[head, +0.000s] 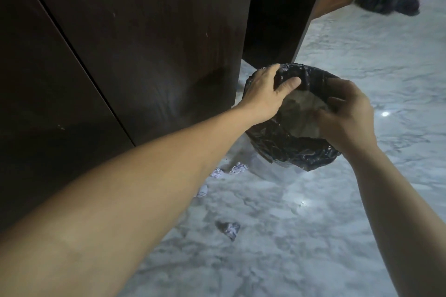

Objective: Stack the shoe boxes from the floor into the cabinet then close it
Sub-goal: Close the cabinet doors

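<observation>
gripping the bin's black liner: left hand on rim, right hand pinching.

We see a dim indoor scene, the dark cabinet nearly swallowing detail; two small white glints of overhead light shine on the glossy marble floor. Motion blur softens the right hand and the top right corner; straight edges bow under the wide lens.

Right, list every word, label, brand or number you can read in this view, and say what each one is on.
None can be read.
Crumpled paper scraps on the marble floor: printed marks, too blurred to read.
Bin with black liner, gripped by left hand, right hand at its rim: no lettering visible.
Dark cabinet: no label visible.
</observation>
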The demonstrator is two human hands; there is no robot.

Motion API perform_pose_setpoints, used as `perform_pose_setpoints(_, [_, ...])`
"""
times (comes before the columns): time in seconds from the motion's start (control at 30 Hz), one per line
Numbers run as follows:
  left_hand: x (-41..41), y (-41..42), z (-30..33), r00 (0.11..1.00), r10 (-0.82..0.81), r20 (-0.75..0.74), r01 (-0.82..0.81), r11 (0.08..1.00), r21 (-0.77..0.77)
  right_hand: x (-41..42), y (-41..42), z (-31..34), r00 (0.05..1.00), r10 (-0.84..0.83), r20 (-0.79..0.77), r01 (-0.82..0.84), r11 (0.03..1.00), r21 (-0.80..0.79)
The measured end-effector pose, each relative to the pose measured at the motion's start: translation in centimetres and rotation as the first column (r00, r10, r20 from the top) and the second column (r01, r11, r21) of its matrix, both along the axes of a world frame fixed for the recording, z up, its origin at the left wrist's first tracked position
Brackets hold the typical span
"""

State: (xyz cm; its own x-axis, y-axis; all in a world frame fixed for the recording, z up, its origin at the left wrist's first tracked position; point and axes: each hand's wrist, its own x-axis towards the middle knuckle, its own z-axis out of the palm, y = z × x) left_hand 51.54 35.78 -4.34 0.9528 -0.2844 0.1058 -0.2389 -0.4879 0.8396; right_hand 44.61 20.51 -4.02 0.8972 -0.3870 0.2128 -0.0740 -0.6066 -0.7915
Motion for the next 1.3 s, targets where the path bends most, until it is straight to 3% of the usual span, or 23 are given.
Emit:
perform_pose_setpoints(0.13, [-1.1,3.7,-0.9,0.966,0.225,0.130,-0.199,0.962,-0.187,-2.0,3.9,0.3,0.969,0.061,0.238,-0.049,0.997,-0.057])
perform_pose_setpoints(0.2, [-2.7,6.8,-2.8,0.941,0.303,0.152,-0.275,0.944,-0.181,-3.4,6.6,-0.9,0.922,0.199,0.333,-0.182,0.980,-0.080])
perform_pose_setpoints(0.27, [-5.4,10.3,-5.8,0.915,0.378,0.137,-0.359,0.922,-0.147,-4.7,9.2,-3.5,0.894,0.328,0.305,-0.331,0.943,-0.044])
perform_pose_setpoints(0.37, [-10.7,15.3,-11.4,0.874,0.470,0.124,-0.469,0.882,-0.043,-6.5,11.8,-9.0,0.879,0.459,0.124,-0.458,0.888,-0.045])
perform_pose_setpoints(0.5, [-17.5,20.3,-18.6,0.833,0.506,0.225,-0.551,0.801,0.235,-8.5,12.7,-15.9,0.806,0.512,-0.296,-0.567,0.811,-0.141])
perform_pose_setpoints(0.63, [-22.7,23.7,-22.7,0.780,0.605,0.161,-0.591,0.625,0.510,-10.2,12.7,-20.4,0.725,0.370,-0.580,-0.611,0.734,-0.295])
perform_pose_setpoints(0.77, [-24.6,25.5,-24.7,0.668,0.742,0.058,-0.623,0.514,0.590,-10.7,12.4,-22.6,0.692,0.202,-0.693,-0.555,0.762,-0.332])
perform_pose_setpoints(0.83, [-24.2,25.8,-25.4,0.656,0.754,0.030,-0.634,0.529,0.564,-10.1,12.1,-23.1,0.700,0.202,-0.685,-0.555,0.758,-0.343])
perform_pose_setpoints(1.07, [-19.4,25.8,-25.9,0.751,0.657,0.066,-0.600,0.638,0.483,-4.9,12.4,-23.7,0.701,0.296,-0.648,-0.648,0.643,-0.407])
perform_pose_setpoints(1.3, [-15.7,26.8,-26.0,0.832,0.547,0.095,-0.486,0.633,0.603,-0.9,13.6,-23.6,0.665,0.365,-0.652,-0.720,0.543,-0.431])
